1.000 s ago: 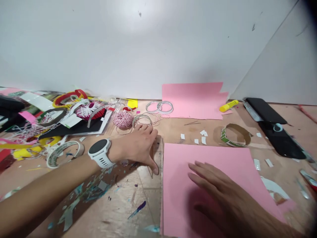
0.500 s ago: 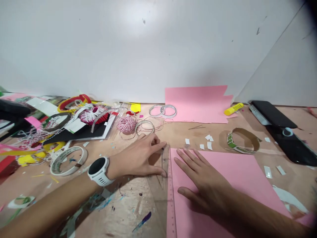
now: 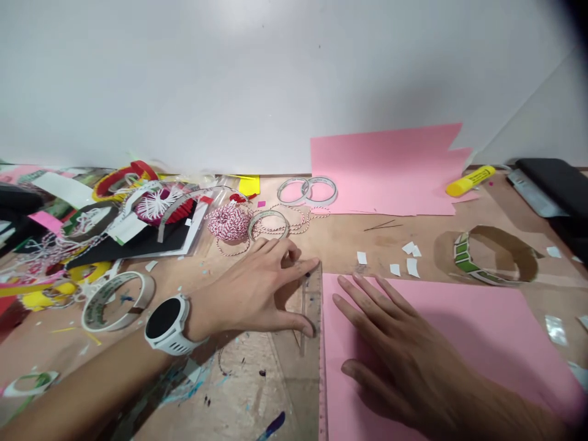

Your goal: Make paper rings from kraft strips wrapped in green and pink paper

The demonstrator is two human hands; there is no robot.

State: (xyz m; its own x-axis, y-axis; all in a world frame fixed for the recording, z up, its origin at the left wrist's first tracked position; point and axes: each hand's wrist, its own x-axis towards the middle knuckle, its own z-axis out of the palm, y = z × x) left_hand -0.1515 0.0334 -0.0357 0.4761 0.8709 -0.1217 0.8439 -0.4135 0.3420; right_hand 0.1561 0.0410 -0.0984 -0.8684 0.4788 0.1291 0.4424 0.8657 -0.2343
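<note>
My left hand (image 3: 257, 288), wearing a white watch (image 3: 168, 324), rests on a clear set square (image 3: 298, 373), its thumb and forefinger spread along the tool near the marked edge. That edge lies along the left side of a sheet of pink paper (image 3: 459, 318), overlapping it slightly lower down. Flat on the sheet lies my right hand (image 3: 390, 337), fingers apart, just right of the set square. Both hands are open. The lower part of the set square runs out of view.
More pink paper (image 3: 381, 165) leans against the white wall, with two tape rings (image 3: 321, 192) before it. Red-and-white twine (image 3: 227, 222) and craft scraps are left. A yellow glue stick (image 3: 471, 180), a green-patterned cardboard ring (image 3: 466, 257) and white paper bits (image 3: 412, 267) lie right.
The view has shifted, so the far things on the right sit farther right. The set square's edge overlaps the pink sheet less than before. Both hands keep their poses.
</note>
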